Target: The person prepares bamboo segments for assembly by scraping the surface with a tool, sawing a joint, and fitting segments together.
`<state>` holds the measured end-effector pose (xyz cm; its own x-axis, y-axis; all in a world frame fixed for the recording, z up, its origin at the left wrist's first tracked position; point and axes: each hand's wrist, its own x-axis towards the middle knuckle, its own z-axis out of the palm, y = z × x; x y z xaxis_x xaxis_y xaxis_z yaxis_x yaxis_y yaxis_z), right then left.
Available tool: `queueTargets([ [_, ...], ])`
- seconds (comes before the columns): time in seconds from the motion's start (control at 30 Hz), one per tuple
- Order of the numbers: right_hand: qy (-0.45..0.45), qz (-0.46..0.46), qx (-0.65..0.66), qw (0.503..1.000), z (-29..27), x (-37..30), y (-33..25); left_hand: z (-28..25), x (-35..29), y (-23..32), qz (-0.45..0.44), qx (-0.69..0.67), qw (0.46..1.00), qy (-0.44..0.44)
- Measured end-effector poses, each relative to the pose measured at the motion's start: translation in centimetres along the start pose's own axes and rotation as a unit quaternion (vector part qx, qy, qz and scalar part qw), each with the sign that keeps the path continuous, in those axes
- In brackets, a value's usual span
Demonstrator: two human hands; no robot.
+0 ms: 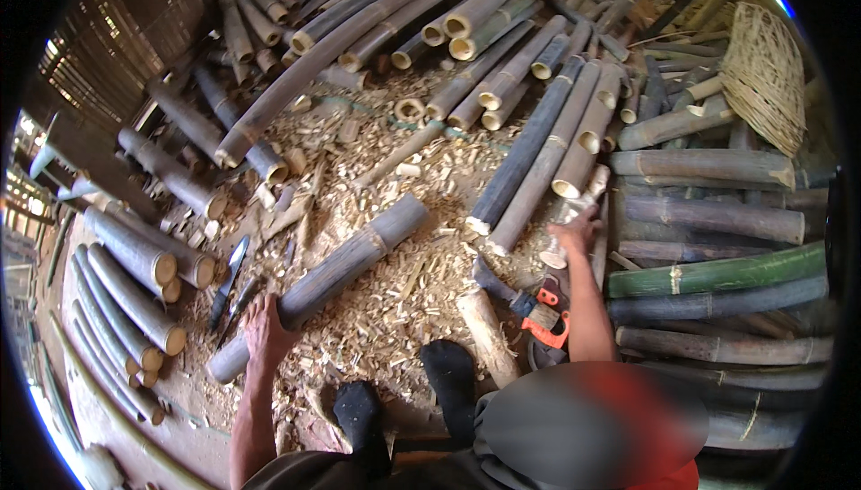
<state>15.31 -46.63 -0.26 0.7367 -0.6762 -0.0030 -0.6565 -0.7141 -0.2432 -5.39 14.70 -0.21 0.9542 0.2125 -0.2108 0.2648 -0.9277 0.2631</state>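
- The person's black-socked feet (pixel 408 396) rest on a floor littered with pale bamboo chips (pixel 404 293), so the cutting spot lies right in front.
- The left hand (pixel 266 329) lies palm-down over the near end of a long grey bamboo pole section (pixel 336 270), fingers curled across it, seemingly pinning it to the floor.
- An orange-handled hand saw (pixel 543 311) lies beside the right forearm, within easy reach.
- The right hand (pixel 574 230) is closed around a pale, short bamboo piece (pixel 578 208) at the pile's edge.
- Dark knives (pixel 229 279) lie just left of the pole.
- Farther off, stacked grey and green bamboo poles (pixel 708 221) and a woven wicker basket (pixel 764 73); no labels or signs are visible.
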Motion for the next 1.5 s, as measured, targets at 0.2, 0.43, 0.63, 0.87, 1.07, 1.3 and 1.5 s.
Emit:
queueTargets([
  [0.2,-0.192,0.051,0.668,0.717,-3.4,5.4,12.7,-3.5,-1.0,3.5,-0.002,-0.087,0.995,-0.038],
  [0.43,-0.11,-0.058,0.625,0.771,-10.9,-14.4,0.3,-6.0,-7.4,3.1,-0.08,-0.22,0.972,0.024],
  [0.63,-0.312,-0.292,0.526,0.735,-6.2,-22.1,-7.0,-7.8,-8.7,6.4,-0.124,-0.257,0.957,0.05],
  [0.87,-0.342,-0.499,0.268,0.749,3.1,-26.2,-11.9,-5.8,-7.7,7.3,-0.086,-0.162,0.983,0.026],
  [1.07,-0.162,-0.555,0.314,0.753,-0.6,-31.7,-9.7,-1.5,-7.6,7.0,-0.133,-0.115,0.984,-0.024],
  [1.3,-0.301,-0.337,0.309,0.837,-7.7,-29.0,1.0,1.2,-7.7,5.4,-0.122,-0.071,0.99,0.008],
  [1.5,0.065,-0.102,0.211,0.97,-10.4,-19.7,17.7,2.4,-7.4,4.5,-0.065,-0.104,0.992,0.021],
])
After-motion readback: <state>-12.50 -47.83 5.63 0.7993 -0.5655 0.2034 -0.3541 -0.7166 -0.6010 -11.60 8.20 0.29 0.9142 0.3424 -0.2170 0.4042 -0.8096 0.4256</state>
